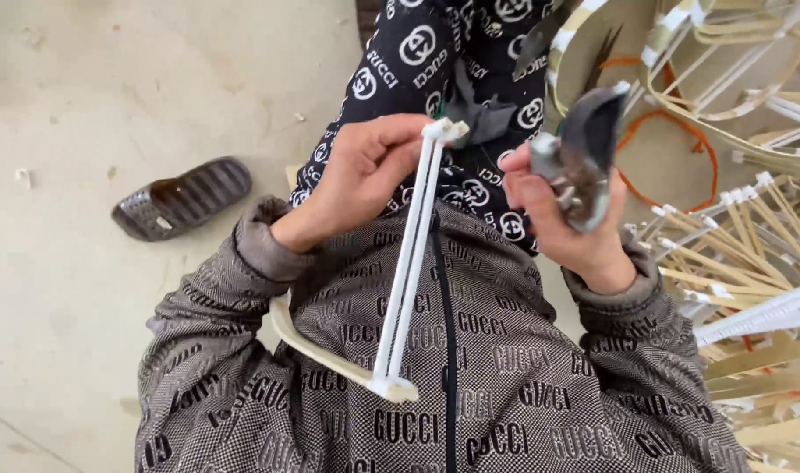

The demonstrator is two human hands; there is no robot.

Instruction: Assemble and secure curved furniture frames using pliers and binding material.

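Note:
My left hand [358,175] pinches the top end of a pair of white-wrapped sticks [409,263], bound together at both ends, which run down over my patterned brown jacket. A curved bare bamboo strip [308,346] joins their lower end. My right hand [562,215] grips a dark metal cutting tool [584,153] with its jaws pointing up, just right of the sticks' top end. Both hands are held above my lap, a few centimetres apart.
A dark slipper [183,199] lies on the concrete floor [93,105] to the left. On the right stands a pile of bamboo strips and white-wrapped sticks [750,263], with curved bamboo frames [707,52] and an orange wire loop [680,131] behind it.

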